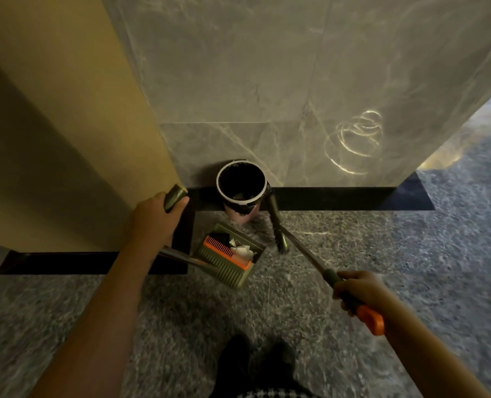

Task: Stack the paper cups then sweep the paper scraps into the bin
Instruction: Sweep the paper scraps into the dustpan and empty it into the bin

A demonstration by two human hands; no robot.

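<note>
Two dark shoes [238, 357] are standing on the speckled grey floor [382, 239] at the bottom edge of the head view, toes pointing toward the wall. Above them, the person's right hand [359, 291] is gripping a long broom [304, 251], fingers curled tight round the green sleeve just above its orange end grip [371, 320]. The shaft is slanting up and left, and its dark broom head [278, 228] is resting just beside the right flank of the bin [240, 209].

The left hand [152, 219] is clasping the top of the dustpan handle [175, 198], fingers wrapped round it and the thumb lying along its end. The metal rod is running down and right to the green dustpan [224, 271], which is sitting tilted directly in front of the bin. White paper scraps [243, 251] are lying inside the pan, beside its orange comb [220, 247]; whether the pan is touching the floor cannot be told.

The bin, pink-sided with a white rim and a black liner, is standing open against the foot of the grey marble wall [267, 81], on a dark floor border [339, 198]. A yellow wall [66, 124] is rising at left.
</note>
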